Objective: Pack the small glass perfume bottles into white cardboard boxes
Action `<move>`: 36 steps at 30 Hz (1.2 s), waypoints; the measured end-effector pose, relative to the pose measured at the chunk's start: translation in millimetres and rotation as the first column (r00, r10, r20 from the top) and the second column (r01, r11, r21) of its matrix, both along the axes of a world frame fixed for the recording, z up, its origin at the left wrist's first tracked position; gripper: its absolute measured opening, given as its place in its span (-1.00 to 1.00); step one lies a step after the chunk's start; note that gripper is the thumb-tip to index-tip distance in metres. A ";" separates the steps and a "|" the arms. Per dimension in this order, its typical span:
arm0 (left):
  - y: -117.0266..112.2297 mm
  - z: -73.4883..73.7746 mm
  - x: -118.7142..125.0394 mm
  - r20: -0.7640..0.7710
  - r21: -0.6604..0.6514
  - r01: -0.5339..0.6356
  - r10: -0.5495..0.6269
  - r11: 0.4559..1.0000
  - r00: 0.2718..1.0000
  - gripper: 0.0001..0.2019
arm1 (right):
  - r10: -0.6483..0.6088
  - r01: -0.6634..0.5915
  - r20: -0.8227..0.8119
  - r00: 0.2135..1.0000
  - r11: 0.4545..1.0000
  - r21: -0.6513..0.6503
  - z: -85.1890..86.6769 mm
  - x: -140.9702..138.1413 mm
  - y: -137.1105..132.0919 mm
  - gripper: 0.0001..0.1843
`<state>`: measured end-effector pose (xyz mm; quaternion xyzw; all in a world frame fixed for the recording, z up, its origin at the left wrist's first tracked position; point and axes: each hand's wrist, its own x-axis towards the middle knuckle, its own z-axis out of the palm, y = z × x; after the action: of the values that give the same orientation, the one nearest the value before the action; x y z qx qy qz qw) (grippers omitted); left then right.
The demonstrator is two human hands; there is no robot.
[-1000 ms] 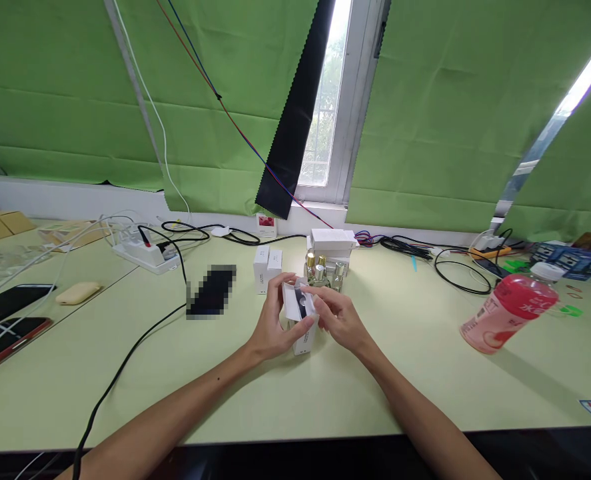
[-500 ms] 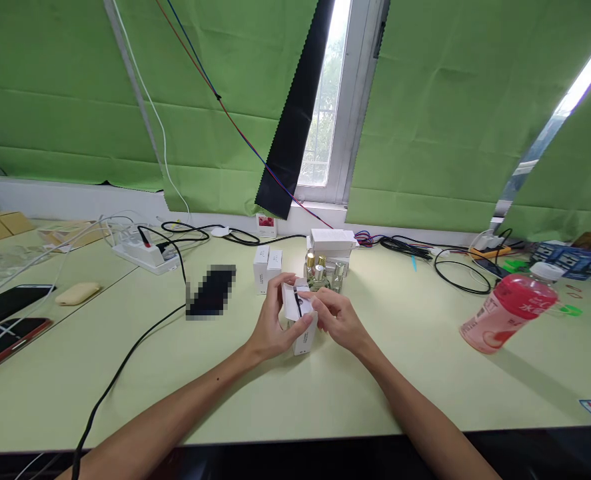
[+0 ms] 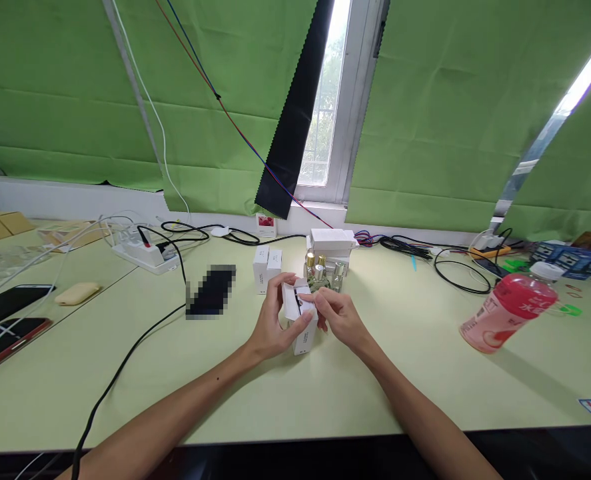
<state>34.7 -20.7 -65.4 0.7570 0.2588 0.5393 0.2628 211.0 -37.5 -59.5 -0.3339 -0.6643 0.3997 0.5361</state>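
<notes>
My left hand [image 3: 274, 327] is wrapped round a small white cardboard box [image 3: 304, 340] standing on the table, thumb on its near side. Its top is open with a flap folded up, and something dark shows inside. My right hand [image 3: 342, 317] is at the box's right upper edge. Its index finger reaches over the opening, the thumb lies close to the rim, and the other fingers curl by the side. Just behind stand several small glass bottles [image 3: 320, 273] with gold and silver caps. Two closed white boxes [image 3: 267, 270] stand left of them.
More white boxes [image 3: 332, 243] are stacked behind the bottles. A pink drink bottle [image 3: 511, 308] stands at the right. Leftward are a pixelated dark patch [image 3: 211, 292], a black cable [image 3: 125, 363], a power strip [image 3: 145, 255], phones [image 3: 12, 337] and a cream-coloured case [image 3: 78, 293].
My right hand's fingers have shifted slightly at the box's opening, with the index finger now lying straighter across it. My left hand and the box have stayed in place.
</notes>
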 end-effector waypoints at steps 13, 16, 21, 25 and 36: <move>0.2 -0.2 1.3 -0.004 -0.019 -0.018 0.018 1.000 1.000 -0.45 | 0.015 -0.019 -0.079 0.997 0.998 -0.060 1.4 -2.5 1.8 -0.45; -0.4 0.2 1.5 -0.003 -0.020 -0.017 0.017 1.000 1.000 -0.45 | 0.005 -0.011 -0.081 0.997 0.997 -0.073 -0.2 -2.9 2.4 -0.46; -1.6 1.2 1.7 -0.012 -0.033 -0.029 0.028 0.999 1.000 -0.45 | -0.005 0.000 -0.066 0.998 0.997 -0.075 -0.9 -2.7 2.5 -0.45; -1.5 1.1 1.5 -0.010 -0.029 -0.029 0.028 0.999 1.000 -0.46 | -0.018 0.016 -0.046 0.999 0.998 -0.061 1.1 -3.2 1.9 -0.44; -2.1 3.0 1.9 -0.017 -0.015 -0.034 0.034 0.999 0.999 -0.48 | -0.024 0.020 -0.048 0.999 0.997 -0.079 5.8 -6.2 -1.6 -0.56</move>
<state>36.7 -22.7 -62.4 0.7550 0.2777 0.5354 0.2571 204.8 -39.1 -53.6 -0.3521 -0.6313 0.4274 0.5430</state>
